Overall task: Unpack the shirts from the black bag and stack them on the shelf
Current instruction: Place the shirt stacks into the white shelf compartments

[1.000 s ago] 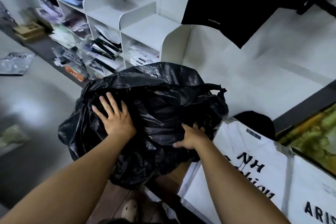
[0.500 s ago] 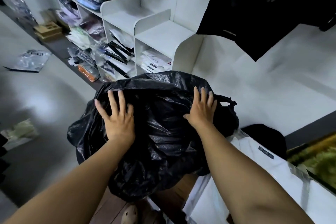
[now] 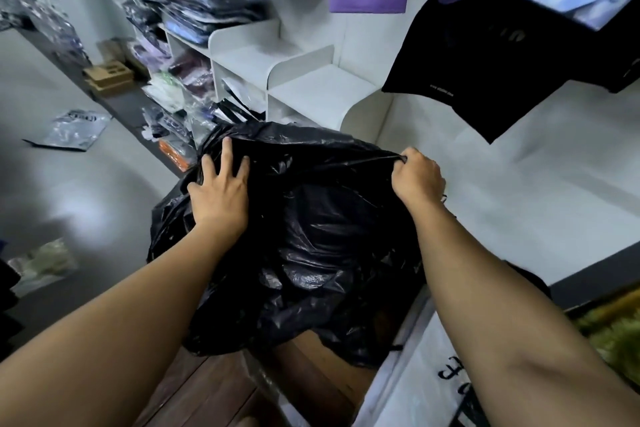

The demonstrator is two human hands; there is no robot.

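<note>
Right hand (image 3: pixel 417 174) moved off the bag's top, now pinching its edge; left hand (image 3: pixel 220 184) rests spread on the black bag (image 3: pixel 311 236) (below the shelf (image 3: pixel 322 94)). No shirts out yet.

The bulging black bag (image 3: pixel 329 236) blocks my straight reach to the white shelf (image 3: pixel 322 97), whose top step lies open from above, though a hanging black shirt (image 3: pixel 485 62) crowds its right.
</note>
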